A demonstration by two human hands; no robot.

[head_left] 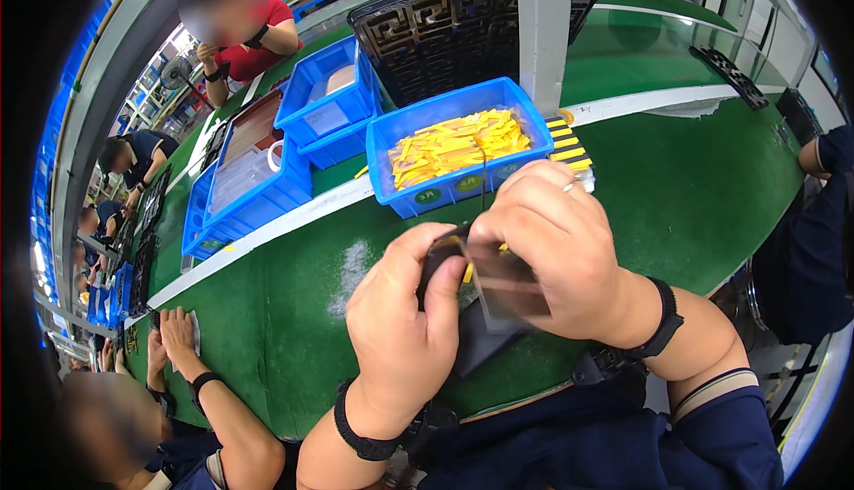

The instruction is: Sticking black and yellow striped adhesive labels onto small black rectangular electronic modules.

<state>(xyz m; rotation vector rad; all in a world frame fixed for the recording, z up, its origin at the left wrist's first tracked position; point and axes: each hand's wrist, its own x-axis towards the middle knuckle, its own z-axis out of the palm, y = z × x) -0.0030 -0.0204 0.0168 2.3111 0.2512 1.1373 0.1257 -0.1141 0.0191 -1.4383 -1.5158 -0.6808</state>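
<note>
Just in front of the blue bin (pixel 393 198), on the person's side, two hands sit close together: the left hand (pixel 400 303) is clamped on a dark piece (pixel 432 268), the right hand (pixel 556 241) pinches a see-through panel (pixel 509 290), blurred. Nearer the person than the bin lies a black slab (pixel 485 348). Round green stickers (pixel 428 196) with print mark the bin's front wall; yellow strips (pixel 458 148) fill it. Left of the bin, a stacked blue tub (pixel 294 116) bears a pale label (pixel 326 119), and a blue crate (pixel 267 211) holds flat sheets and a white ring (pixel 276 157).
</note>
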